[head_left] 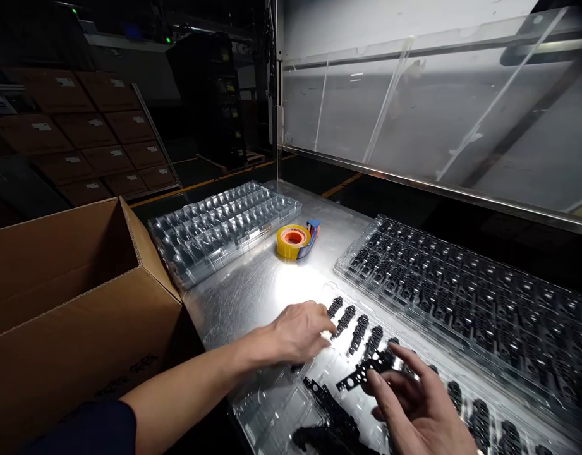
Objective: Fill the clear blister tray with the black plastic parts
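My left hand [297, 332] rests on the near clear plastic tray [276, 411], fingers curled against the row of small black plastic parts [352, 328] seated in its pockets. My right hand [414, 404] is lower right, fingers pinching one loose black part [361, 374] held just above the tray. A small heap of loose black parts [328, 420] lies on the tray below both hands.
A second tray full of black parts [471, 297] lies behind on the metal table [253, 284]. A stack of empty clear trays [224, 224] sits far left, a yellow tape dispenser [297, 241] beside it. An open cardboard box [72, 303] stands at left. A clear screen [414, 107] rises behind.
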